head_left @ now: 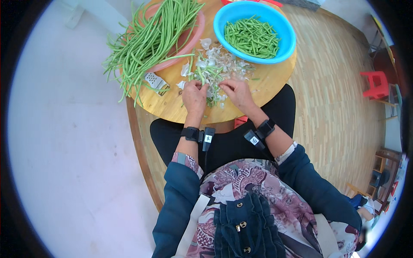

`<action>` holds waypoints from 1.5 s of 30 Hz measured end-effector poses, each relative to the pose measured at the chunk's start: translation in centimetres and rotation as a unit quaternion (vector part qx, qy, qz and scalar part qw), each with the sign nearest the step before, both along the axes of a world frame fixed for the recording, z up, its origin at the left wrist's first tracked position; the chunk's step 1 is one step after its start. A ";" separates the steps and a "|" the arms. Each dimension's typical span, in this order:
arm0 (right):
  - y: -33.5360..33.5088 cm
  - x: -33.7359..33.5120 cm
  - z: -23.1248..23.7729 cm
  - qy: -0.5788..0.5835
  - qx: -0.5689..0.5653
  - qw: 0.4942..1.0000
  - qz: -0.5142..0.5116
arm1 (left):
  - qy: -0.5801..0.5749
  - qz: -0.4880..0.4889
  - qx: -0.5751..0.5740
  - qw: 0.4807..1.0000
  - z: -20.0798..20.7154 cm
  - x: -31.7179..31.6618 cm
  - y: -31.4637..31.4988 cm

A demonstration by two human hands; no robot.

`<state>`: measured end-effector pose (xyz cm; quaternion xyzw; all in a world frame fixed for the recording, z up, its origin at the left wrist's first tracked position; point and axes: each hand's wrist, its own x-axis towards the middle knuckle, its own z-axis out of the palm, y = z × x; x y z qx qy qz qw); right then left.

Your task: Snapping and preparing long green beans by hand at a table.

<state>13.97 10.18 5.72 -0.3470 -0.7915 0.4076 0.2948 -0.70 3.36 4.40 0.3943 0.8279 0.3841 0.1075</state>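
Both hands are over the near part of a round wooden table (pixel 266 79). My left hand (pixel 194 96) is closed in a pinch at the near left side of a heap of white papery peelings and green bean scraps (pixel 215 69). Just across from it, my right hand (pixel 240 94) also pinches, its fingertips at the heap's near right side. Whatever sits between the fingers of either hand is too small to make out. Long green beans (pixel 161 34) spill over a pink basin (pixel 195 36) at the far left. Cut bean pieces (pixel 253 38) fill the bottom of a blue basin (pixel 287 43) at the far right.
A small metal grater (pixel 155 81) lies under the hanging beans by the table's left edge. Part of a red item (pixel 272 2) shows behind the blue basin. On the wooden floor to the right stands a red stool (pixel 375 84). A pale wall (pixel 77 129) rises on the left.
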 end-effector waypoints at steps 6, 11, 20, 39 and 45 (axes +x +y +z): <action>-1.6 0.0 0.0 0.005 -0.030 0.999 -0.009 | 0.019 -0.023 -0.030 0.999 0.3 -1.2 0.1; -1.1 1.0 -1.0 -0.017 -0.016 1.000 -0.003 | 0.027 -0.001 0.082 0.996 4.9 -0.9 0.2; -1.7 0.5 -1.1 0.069 -0.056 0.996 0.001 | -0.121 0.001 0.137 0.983 4.8 -2.5 -2.1; -2.4 0.3 1.4 0.066 -0.398 0.911 0.086 | -0.333 -0.048 0.145 0.931 3.0 0.1 -5.6; -4.1 -0.4 2.2 0.071 -0.431 0.895 0.090 | -0.424 0.019 0.270 0.864 3.4 2.8 -4.7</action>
